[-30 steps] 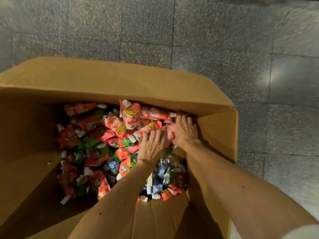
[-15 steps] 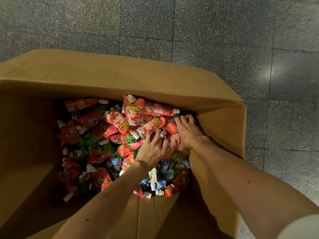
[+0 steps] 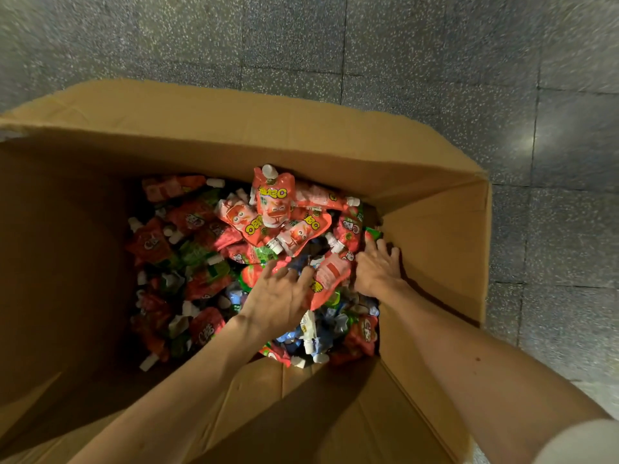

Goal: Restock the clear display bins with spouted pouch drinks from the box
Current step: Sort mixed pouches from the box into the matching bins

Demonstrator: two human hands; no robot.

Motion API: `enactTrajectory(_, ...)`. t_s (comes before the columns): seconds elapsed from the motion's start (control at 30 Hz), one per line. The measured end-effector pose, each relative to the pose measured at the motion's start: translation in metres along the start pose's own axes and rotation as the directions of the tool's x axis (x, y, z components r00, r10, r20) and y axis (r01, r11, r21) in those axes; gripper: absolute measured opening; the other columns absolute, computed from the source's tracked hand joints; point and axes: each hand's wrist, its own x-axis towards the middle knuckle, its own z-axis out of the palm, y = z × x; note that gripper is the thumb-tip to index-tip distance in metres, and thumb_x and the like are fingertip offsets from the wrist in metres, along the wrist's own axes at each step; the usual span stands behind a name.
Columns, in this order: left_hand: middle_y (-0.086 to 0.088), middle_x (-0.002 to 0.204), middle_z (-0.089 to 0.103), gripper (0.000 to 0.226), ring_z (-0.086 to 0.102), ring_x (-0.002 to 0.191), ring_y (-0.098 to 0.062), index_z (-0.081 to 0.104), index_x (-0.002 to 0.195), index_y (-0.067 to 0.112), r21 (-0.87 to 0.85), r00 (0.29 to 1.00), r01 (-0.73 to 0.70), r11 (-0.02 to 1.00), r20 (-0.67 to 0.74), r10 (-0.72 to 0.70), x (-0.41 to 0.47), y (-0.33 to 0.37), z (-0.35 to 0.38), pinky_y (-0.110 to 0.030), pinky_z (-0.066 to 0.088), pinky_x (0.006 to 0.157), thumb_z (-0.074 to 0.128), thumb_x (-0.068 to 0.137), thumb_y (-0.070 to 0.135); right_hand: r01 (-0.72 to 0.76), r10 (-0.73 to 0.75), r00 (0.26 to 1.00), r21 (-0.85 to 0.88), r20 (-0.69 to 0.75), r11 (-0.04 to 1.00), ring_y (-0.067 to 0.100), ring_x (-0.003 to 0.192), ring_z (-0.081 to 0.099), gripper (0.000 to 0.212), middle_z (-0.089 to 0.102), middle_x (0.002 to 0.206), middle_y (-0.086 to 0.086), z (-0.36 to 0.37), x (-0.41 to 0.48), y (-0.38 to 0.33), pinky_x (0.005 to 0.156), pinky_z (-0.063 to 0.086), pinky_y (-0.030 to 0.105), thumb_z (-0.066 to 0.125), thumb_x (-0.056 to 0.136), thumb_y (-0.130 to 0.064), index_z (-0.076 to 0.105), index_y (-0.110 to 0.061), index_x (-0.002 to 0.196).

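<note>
Plain tan-brown all over the cardboard box [image 3: 234,128], going darker brown on its shaded inner walls. Mostly red and orange-red across the pouches [image 3: 274,200], with yellow lettering, cartoon faces and white caps; green patches on some, blue and white on a few near the front. Dark grey with fine white speckles on the floor tiles [image 3: 435,61], crossed by thin dark joint lines. White on the sleeve [image 3: 582,443].

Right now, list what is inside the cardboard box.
Cardboard box: a heap of spouted pouch drinks, mostly red, some green and blue, with the left hand and right hand on them. Lower layers are covered.
</note>
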Motion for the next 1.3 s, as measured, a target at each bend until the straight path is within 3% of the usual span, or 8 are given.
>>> enactTrajectory(0.13, -0.002, 0.088, 0.055, 0.042, 0.052, 0.084, -0.026, 0.038, 0.131, 0.011, -0.352, 0.996, -0.009, 0.936, -0.083, -0.022, -0.014, -0.009, 0.003, -0.041, 0.041, 0.093, 0.052, 0.093, 0.022, -0.104, 0.079, 0.994, 0.375, 0.082, 0.921, 0.030, 0.121, 0.054, 0.034, 0.061, 0.127, 0.010, 0.002, 0.002, 0.004, 0.105, 0.037, 0.040, 0.065, 0.086, -0.019, 0.060, -0.010, 0.118)
enactTrajectory(0.27, -0.002, 0.082, 0.065, 0.044, 0.060, 0.068, -0.023, 0.047, 0.119, 0.017, -0.836, 0.984, 0.102, 0.540, 0.006, -0.177, -0.024, -0.015, 0.005, -0.040, 0.048, 0.063, 0.066, 0.089, 0.043, -0.281, 0.240, 0.952, 0.852, 0.189, 0.441, 0.034, 0.112, 0.060, 0.035, 0.062, 0.120, 0.015, 0.013, 0.000, -0.012, 0.088, 0.049, 0.036, 0.067, 0.088, -0.010, 0.057, -0.002, 0.120)
enactTrajectory(0.4, -0.010, 0.075, 0.067, 0.042, 0.059, 0.063, -0.018, 0.056, 0.118, 0.007, -0.981, 0.968, 0.134, 0.143, 0.099, -0.229, -0.034, -0.013, -0.008, -0.034, 0.050, 0.064, 0.072, 0.086, 0.031, -0.259, 0.288, 0.941, 0.925, 0.177, 0.277, 0.028, 0.094, 0.065, 0.043, 0.069, 0.109, 0.011, 0.026, 0.000, -0.010, 0.074, 0.055, 0.032, 0.082, 0.070, -0.016, 0.064, -0.012, 0.110)
enactTrajectory(0.6, -0.017, 0.114, 0.072, 0.024, 0.070, 0.102, -0.030, 0.063, 0.119, 0.005, -0.924, 0.912, 0.230, -0.307, 0.314, -0.264, -0.071, -0.008, -0.021, -0.037, 0.055, 0.089, 0.059, 0.098, 0.016, -0.228, 0.051, 0.974, 0.954, 0.223, 0.196, 0.019, 0.093, 0.059, 0.048, 0.064, 0.106, 0.005, -0.020, -0.071, 0.005, 0.061, 0.043, 0.023, 0.085, 0.075, -0.012, 0.058, -0.010, 0.115)
enactTrajectory(0.83, -0.019, 0.120, 0.068, 0.034, 0.062, 0.108, -0.034, 0.066, 0.121, 0.002, -0.846, 0.924, 0.038, -0.532, 0.232, -0.302, -0.142, 0.019, -0.061, -0.051, 0.042, 0.107, 0.060, 0.094, 0.022, -0.024, -0.207, 0.977, 0.991, 0.051, 0.129, 0.017, 0.113, 0.060, 0.061, 0.069, 0.116, -0.001, -0.071, -0.161, -0.017, 0.106, 0.039, 0.035, 0.090, 0.066, -0.015, 0.061, -0.017, 0.119)
enactTrajectory(1.0, -0.010, 0.100, 0.075, 0.023, 0.071, 0.080, -0.021, 0.071, 0.108, 0.011, -0.787, 0.884, -0.237, -0.570, 0.068, -0.462, -0.215, 0.050, -0.093, -0.030, 0.053, 0.067, 0.061, 0.090, 0.021, 0.243, -0.343, 0.918, 0.966, -0.198, 0.093, 0.021, 0.109, 0.068, 0.076, 0.072, 0.117, 0.005, -0.113, -0.226, -0.042, 0.104, 0.048, 0.042, 0.093, 0.055, -0.016, 0.061, -0.012, 0.124)
enactTrajectory(1.23, -0.009, 0.070, 0.073, 0.016, 0.067, 0.050, -0.015, 0.067, 0.089, 0.005, -0.565, 0.699, -0.587, -0.580, 0.008, -0.715, -0.322, 0.131, -0.096, -0.024, 0.055, 0.049, 0.055, 0.091, 0.017, 0.509, -0.609, 0.693, 0.860, -0.386, 0.034, 0.030, 0.099, 0.071, 0.032, 0.075, 0.104, 0.013, -0.120, -0.347, -0.058, 0.092, 0.056, 0.048, 0.079, 0.077, 0.001, 0.069, -0.006, 0.106)
enactTrajectory(1.3, -0.013, 0.081, 0.075, 0.027, 0.071, 0.060, -0.019, 0.065, 0.106, 0.002, -0.505, 0.632, -0.676, -0.537, -0.022, -0.775, -0.359, 0.156, -0.091, -0.033, 0.062, 0.064, 0.054, 0.088, 0.019, 0.502, -0.724, 0.591, 0.865, -0.356, -0.016, 0.038, 0.102, 0.069, 0.038, 0.071, 0.112, 0.021, -0.116, -0.388, -0.067, 0.086, 0.058, 0.047, 0.075, 0.080, 0.005, 0.066, 0.000, 0.116)
